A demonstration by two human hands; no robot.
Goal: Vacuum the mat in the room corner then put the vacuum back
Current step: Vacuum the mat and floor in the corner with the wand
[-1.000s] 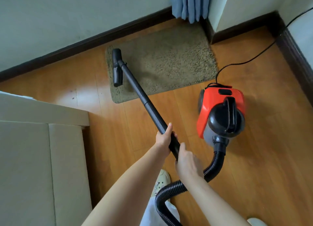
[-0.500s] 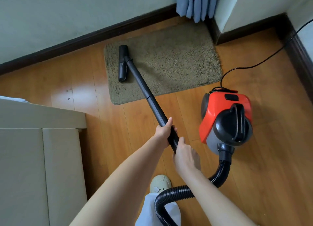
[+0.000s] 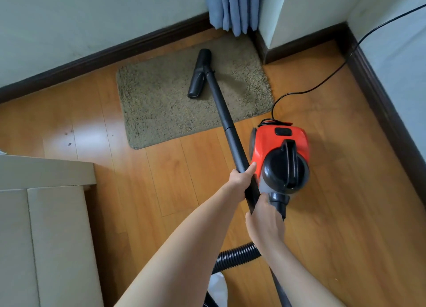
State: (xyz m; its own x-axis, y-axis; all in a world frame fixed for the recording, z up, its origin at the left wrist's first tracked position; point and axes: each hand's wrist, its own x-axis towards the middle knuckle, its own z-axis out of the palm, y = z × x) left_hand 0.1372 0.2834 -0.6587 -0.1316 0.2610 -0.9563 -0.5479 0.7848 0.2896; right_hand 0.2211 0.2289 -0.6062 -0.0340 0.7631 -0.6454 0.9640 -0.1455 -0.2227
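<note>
An olive shaggy mat [image 3: 161, 104] lies on the wood floor in the room corner. The black vacuum nozzle [image 3: 199, 74] rests on the mat's middle, at the end of a long black wand [image 3: 224, 120]. My left hand [image 3: 241, 180] grips the wand higher up; my right hand [image 3: 265, 219] grips its lower end, just below. The red and black canister vacuum [image 3: 280, 154] stands on the floor right of the wand. Its ribbed black hose [image 3: 237, 256] curves under my right arm.
A black power cord [image 3: 322, 83] runs from the canister to the right wall. Blue curtain [image 3: 232, 7] hangs at the corner behind the mat. A beige sofa [image 3: 46, 226] fills the lower left. Dark skirting [image 3: 378, 99] lines the walls.
The nozzle has slid from the mat's left edge rightward to its middle. Both hands have swung right with the wand, now beside the canister.
</note>
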